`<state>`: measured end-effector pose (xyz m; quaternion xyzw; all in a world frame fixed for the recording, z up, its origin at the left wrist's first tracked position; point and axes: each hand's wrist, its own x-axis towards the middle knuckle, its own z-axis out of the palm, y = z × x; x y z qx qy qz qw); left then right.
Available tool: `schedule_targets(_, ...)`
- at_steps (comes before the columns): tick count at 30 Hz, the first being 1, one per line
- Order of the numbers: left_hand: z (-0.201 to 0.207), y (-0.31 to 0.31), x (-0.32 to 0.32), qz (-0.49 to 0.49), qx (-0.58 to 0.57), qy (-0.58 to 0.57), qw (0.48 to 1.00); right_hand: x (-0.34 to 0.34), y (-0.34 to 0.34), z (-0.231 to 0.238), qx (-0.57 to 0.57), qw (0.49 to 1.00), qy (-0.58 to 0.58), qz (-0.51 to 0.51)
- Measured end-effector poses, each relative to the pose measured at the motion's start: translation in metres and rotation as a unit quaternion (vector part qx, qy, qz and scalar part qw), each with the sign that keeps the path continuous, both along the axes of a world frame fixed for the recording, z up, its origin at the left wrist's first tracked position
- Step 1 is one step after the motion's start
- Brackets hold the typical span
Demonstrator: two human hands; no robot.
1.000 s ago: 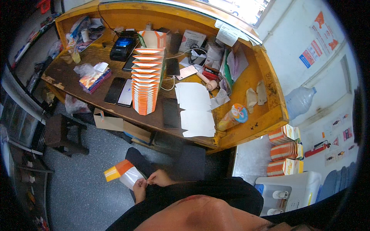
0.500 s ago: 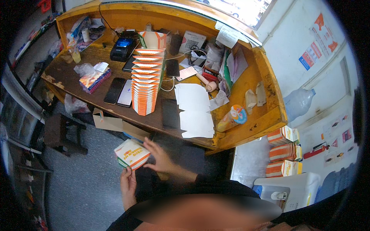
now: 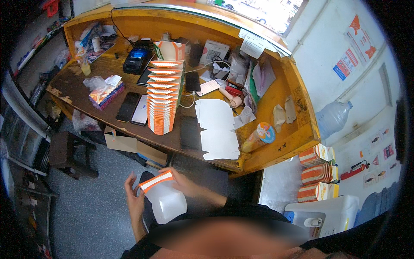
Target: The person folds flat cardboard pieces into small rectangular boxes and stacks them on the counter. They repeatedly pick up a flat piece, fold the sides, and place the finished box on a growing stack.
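A paper food carton, white inside with an orange scalloped band along its upper edge, is tilted in front of my body. My right hand grips its right side near the orange band, partly hidden behind it. My left hand is beside the carton's left corner, its fingers apart and the thumb side close against the edge. On the desk beyond stands a long row of nested orange-and-white cartons.
The wooden desk holds phones, flat white carton blanks, a dark card reader and a drink cup. More stacked cartons stand at the right. A dark stool is on the floor left.
The carton has turned from its printed outer side to its white inside and come lower and nearer. My left hand's fingers have spread; my right hand has moved down along with the carton.
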<state>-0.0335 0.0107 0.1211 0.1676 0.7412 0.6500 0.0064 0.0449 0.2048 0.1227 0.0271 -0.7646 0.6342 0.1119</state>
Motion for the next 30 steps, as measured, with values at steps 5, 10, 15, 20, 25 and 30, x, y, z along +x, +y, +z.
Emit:
schedule_targets(5, 0.019, 0.007, 0.001, -0.151, 0.135, -0.154, 0.967, -0.005, -0.005, 0.011, -0.258, 0.964, -0.050, -0.032)
schedule_targets(10, 0.010, 0.022, 0.000, -0.158, 0.085, -0.071, 0.981, 0.004, 0.011, 0.032, -0.066, 0.989, -0.073, -0.113)
schedule_targets(15, 0.009, 0.045, 0.006, -0.098, 0.152, -0.080, 0.980, 0.009, 0.009, 0.047, -0.022, 0.988, -0.090, -0.127)
schedule_targets(20, 0.016, 0.048, 0.001, -0.042, 0.129, 0.005, 0.991, 0.010, 0.013, 0.049, 0.000, 0.997, -0.054, -0.050)
schedule_targets(25, 0.019, 0.041, -0.013, -0.133, 0.162, -0.115, 0.971, 0.004, 0.029, 0.049, 0.120, 0.988, -0.094, -0.029)
schedule_targets(30, 0.015, 0.033, -0.024, -0.250, 0.000, -0.073, 0.965, 0.007, 0.034, 0.056, 0.056, 0.987, -0.055, -0.141)
